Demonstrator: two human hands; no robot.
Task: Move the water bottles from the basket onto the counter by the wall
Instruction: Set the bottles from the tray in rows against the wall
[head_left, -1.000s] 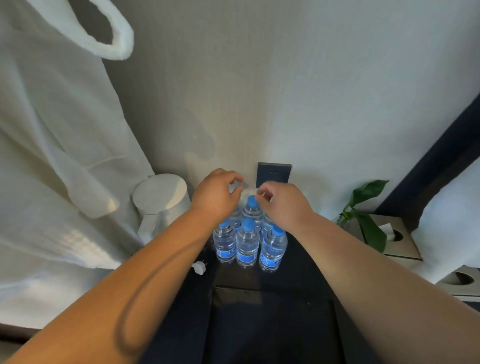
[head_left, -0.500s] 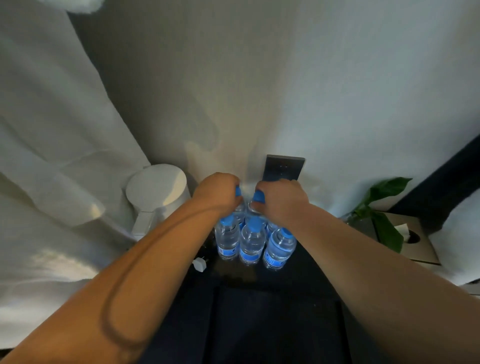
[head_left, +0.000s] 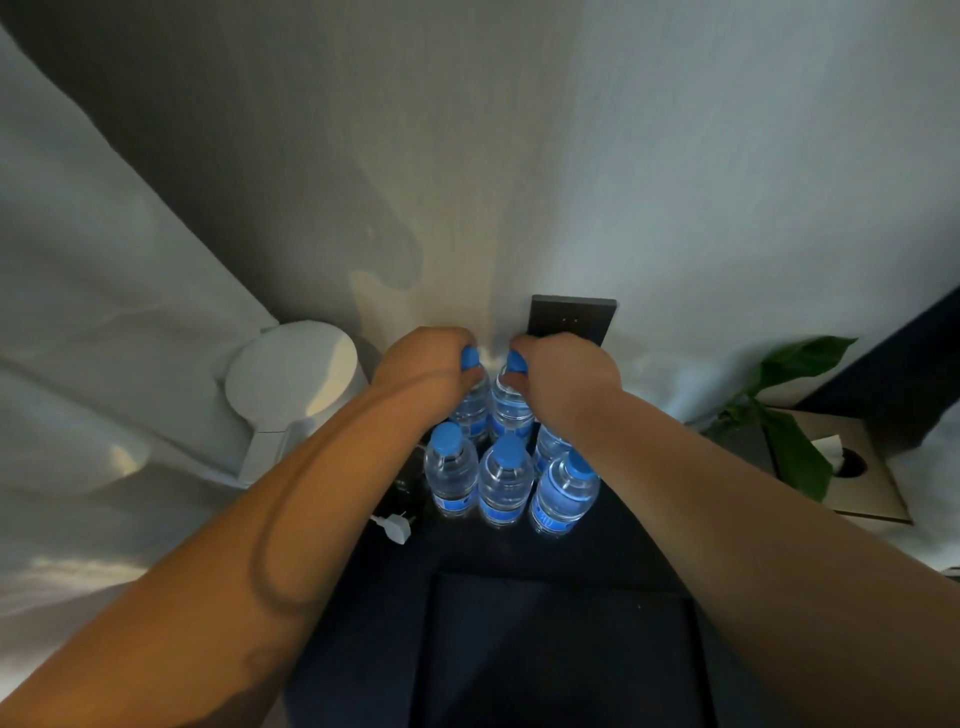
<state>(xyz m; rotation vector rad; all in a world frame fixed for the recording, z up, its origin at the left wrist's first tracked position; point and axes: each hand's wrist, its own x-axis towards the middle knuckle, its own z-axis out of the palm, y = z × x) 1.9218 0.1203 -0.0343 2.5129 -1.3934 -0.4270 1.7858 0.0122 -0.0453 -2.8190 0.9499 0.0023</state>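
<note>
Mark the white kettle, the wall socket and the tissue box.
white kettle (head_left: 291, 374): head view, lid.
wall socket (head_left: 571, 318): head view, faceplate centre.
tissue box (head_left: 878, 493): head view, top face.

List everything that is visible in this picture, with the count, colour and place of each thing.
water bottles: six, clear with blue caps, upright on the counter by the wall; one in the back row partly hidden
counter: one, dark, below the wall
kettle: one, white, left of the bottles
plug: one, white, on the counter left of the bottles
socket plate: one, dark, on the wall behind the right hand
plant: one, green, right of the bottles
tissue box: one, beige, right of the plant
cloth: one, white, hanging at the left
left hand: one, grips the cap of a back bottle
right hand: one, grips the cap of the next back bottle
</note>
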